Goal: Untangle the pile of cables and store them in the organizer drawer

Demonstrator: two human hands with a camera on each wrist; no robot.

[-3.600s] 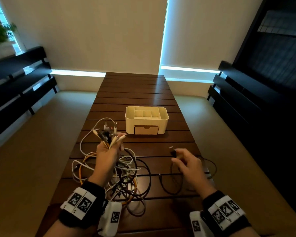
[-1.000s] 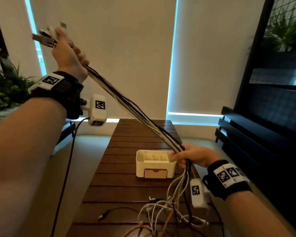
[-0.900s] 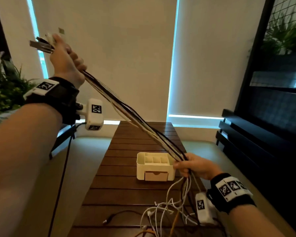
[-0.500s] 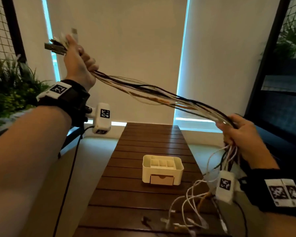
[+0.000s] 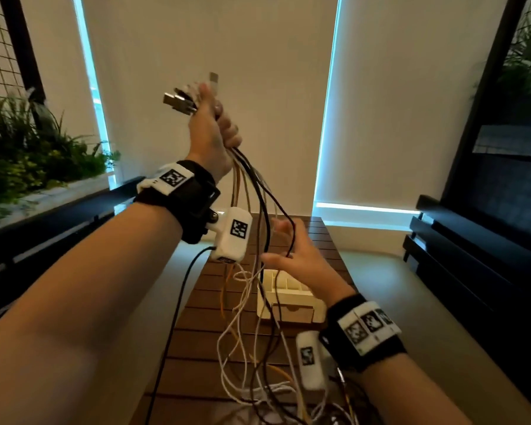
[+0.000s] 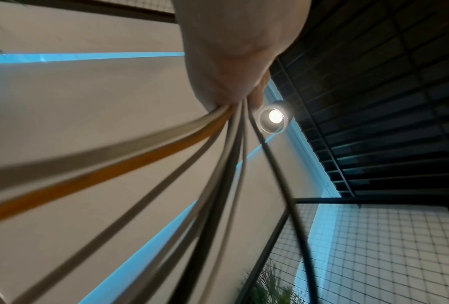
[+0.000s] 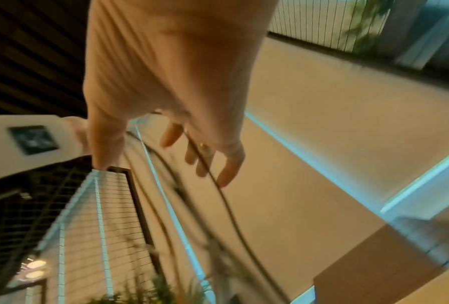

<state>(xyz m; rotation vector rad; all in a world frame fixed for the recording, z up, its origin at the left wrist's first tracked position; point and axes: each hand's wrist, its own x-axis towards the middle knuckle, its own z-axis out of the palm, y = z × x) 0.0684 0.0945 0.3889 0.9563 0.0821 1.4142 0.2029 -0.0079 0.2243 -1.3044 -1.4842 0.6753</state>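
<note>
My left hand (image 5: 218, 127) is raised high and grips a bundle of cables (image 5: 259, 210) just below their plug ends (image 5: 180, 101). The strands, white, black and orange, hang down loosely to a tangle on the wooden table (image 5: 196, 348). In the left wrist view they fan out from the left hand (image 6: 234, 61) as separate cables (image 6: 218, 164). My right hand (image 5: 288, 250) is lower, with spread fingers (image 7: 228, 170); one black cable (image 7: 231, 205) runs across them. The cream organizer (image 5: 265, 302) stands behind that hand, its drawer (image 5: 292, 312) closed.
A planter with greenery (image 5: 28, 154) and a dark bench (image 5: 59, 216) run along the left. Dark shelving (image 5: 472, 240) lines the right. The black lead of the wrist camera (image 5: 178, 302) hangs beside my left forearm.
My right hand has let go of the bundle and come back toward the middle. My left hand has swung inward, so the cables now hang slack instead of stretching between the hands.
</note>
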